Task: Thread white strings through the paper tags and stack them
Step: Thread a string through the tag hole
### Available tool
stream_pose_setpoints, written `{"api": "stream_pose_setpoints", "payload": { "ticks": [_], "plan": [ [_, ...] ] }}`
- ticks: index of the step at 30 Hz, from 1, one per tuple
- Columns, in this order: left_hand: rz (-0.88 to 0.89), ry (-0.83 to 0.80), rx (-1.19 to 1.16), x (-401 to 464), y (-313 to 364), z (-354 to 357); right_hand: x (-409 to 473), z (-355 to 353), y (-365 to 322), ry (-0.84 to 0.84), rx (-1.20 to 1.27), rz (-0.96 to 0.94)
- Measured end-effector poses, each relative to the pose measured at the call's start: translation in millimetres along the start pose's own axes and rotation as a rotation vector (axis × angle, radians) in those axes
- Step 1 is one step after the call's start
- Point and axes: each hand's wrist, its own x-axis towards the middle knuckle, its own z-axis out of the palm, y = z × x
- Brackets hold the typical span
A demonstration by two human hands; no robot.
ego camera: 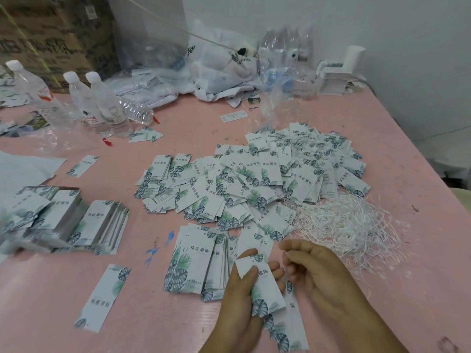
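My left hand (242, 289) grips a white paper tag (265, 289) printed with green leaves, thumb on its face and fingers behind it. My right hand (313, 273) is just right of the tag, fingers curled, pinching a thin white string (285, 253) near the fingertips. A leaning stack of tags (193, 261) lies left of my left hand. A large loose heap of tags (254, 179) spreads across the table's middle. A tangle of white strings (349, 220) lies at the right, beyond my right hand.
The pink table (178, 327) carries tidy tag stacks (76, 220) at the left and a single tag (104, 296) near the front. Water bottles (102, 105), plastic bags (219, 64) and cardboard boxes (51, 34) crowd the back. The table's right edge runs diagonally.
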Motion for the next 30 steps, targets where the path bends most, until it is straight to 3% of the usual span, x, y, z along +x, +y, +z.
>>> {"api": "stream_pose_setpoints", "payload": {
  "ticks": [2, 7, 15, 20, 30],
  "plan": [
    [-0.005, -0.023, -0.05, 0.6, -0.2, -0.6, -5.5, 6.1, 2.4, -0.052, 0.054, 0.016],
    [-0.024, -0.092, -0.092, 3.8, 0.5, -5.2, -14.6, 10.7, 13.1, -0.081, -0.31, -0.089],
    [-0.092, -0.18, -0.107, -3.0, 4.7, -1.2, -29.6, -2.0, 20.9, -0.12, -0.48, 0.0],
    [-0.059, -0.145, -0.128, 1.0, 6.2, 0.0, -34.3, -14.9, 10.0, -0.186, -0.592, 0.042],
    [0.145, 0.066, 0.094, 0.3, 4.7, -1.0, -30.1, -51.4, 9.2, 0.02, -0.624, 0.041]
  ]
}}
